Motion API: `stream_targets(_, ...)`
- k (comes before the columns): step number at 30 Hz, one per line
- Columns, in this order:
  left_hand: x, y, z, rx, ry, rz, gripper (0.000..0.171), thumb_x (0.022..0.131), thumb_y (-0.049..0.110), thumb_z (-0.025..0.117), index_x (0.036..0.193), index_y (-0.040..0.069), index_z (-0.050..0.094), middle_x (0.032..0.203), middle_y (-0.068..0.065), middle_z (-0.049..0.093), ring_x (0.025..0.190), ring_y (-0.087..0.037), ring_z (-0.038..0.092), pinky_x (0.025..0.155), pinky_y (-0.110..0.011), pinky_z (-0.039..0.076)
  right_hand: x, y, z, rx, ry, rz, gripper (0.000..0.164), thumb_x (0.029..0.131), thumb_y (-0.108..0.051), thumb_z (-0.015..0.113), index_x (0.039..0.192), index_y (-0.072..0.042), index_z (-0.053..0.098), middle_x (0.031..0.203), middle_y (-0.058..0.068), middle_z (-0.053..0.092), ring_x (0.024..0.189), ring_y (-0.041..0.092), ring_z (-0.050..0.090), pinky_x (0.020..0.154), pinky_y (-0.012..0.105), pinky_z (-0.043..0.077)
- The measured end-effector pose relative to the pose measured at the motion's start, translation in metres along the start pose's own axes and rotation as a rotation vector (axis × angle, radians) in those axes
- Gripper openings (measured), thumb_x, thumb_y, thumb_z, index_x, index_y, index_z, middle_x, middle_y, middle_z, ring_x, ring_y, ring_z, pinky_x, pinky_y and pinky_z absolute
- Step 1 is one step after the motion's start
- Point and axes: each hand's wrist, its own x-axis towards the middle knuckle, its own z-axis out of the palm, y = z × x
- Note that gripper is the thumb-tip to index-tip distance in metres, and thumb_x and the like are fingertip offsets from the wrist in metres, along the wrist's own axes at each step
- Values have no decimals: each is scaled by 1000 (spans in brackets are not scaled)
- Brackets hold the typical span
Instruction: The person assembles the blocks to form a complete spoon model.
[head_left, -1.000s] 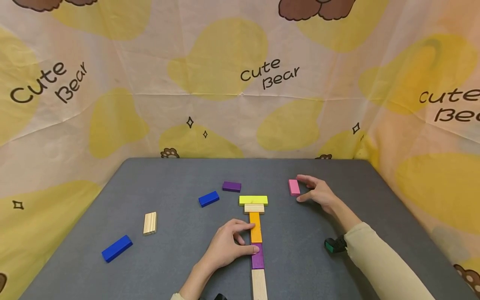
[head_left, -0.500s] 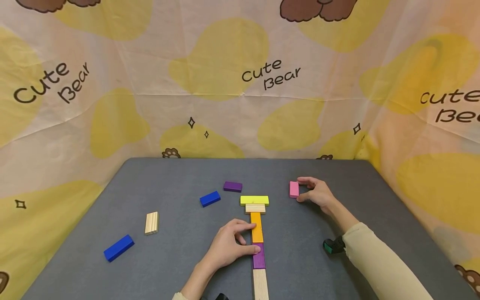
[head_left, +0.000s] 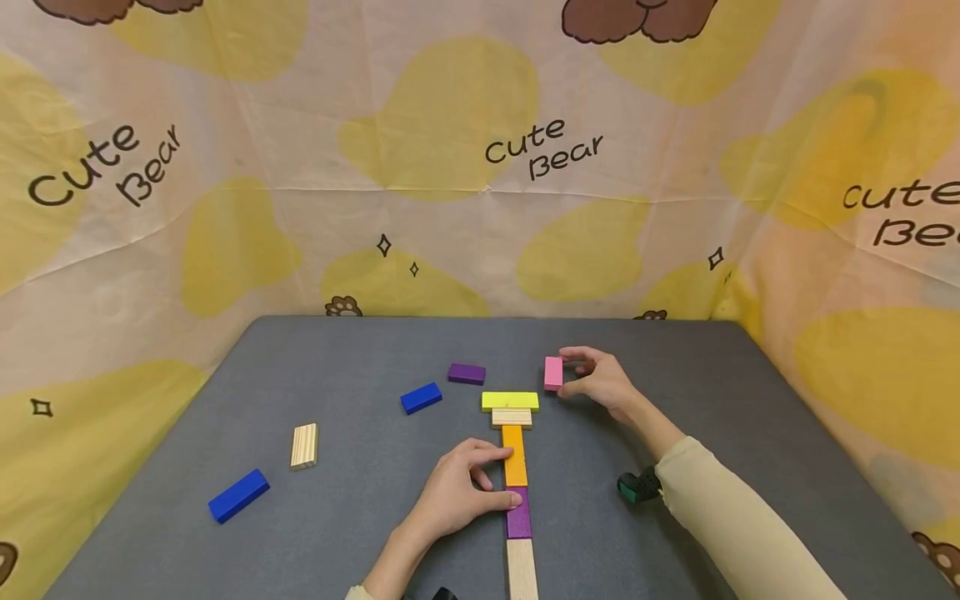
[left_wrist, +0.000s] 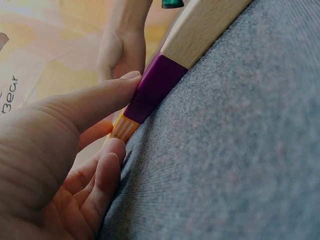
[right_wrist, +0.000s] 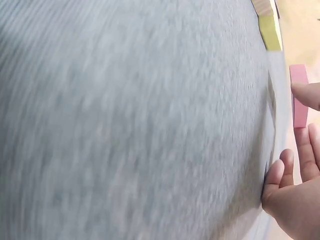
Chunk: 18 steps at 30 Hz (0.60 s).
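The right hand [head_left: 600, 383] is grasping the pink block [head_left: 553, 373], pinching it between a thumb toward its near end and a finger toward its far end, with much of the upper face showing bare. The block is sitting out to the right of the yellow-green block [head_left: 510, 402] and a little farther back, near it but apart; in the right wrist view it seems to be clearing the tabletop [head_left: 360, 500], though how high is not showing. It is looking like painted wood, so it is probably behaving as a light, stiff piece: not yielding under the fingers, not needing a hard squeeze, and hardly fragile. Its smooth faces may be offering only modest friction, and a grip at the corners may be letting it pivot; taking hold squarely at the middle of both ends should be keeping it level. The left hand [head_left: 455, 490] is lying relaxed rather than clenched, its thumb touching the purple block [head_left: 518, 521] and a forefinger touching the orange block [head_left: 514, 457]. These two are lying end to end, and light contact is probably sufficing to steady such small, rigid pieces.
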Motion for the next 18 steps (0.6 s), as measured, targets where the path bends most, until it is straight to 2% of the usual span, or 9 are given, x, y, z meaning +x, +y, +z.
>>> stream_targets(7, 0, -1, 0, -4, 4, 11, 56, 73, 38, 88, 122, 20, 71, 111, 7, 59, 67, -11, 57, 66, -27, 46, 6, -4, 13, -19, 1, -4, 69, 72, -3, 85, 136, -14, 60, 135, 7, 54, 121, 32, 43, 99, 53, 37)
stream_targets(18, 0, -1, 0, 5, 1, 3, 55, 73, 40, 88, 122, 22, 71, 111, 9, 58, 67, -10, 57, 66, -28, 46, 11, -8, 23, -30, -32, -4, 69, 72, 0, 86, 134, -16, 62, 136, 6, 53, 121, 32, 44, 99, 51, 39)
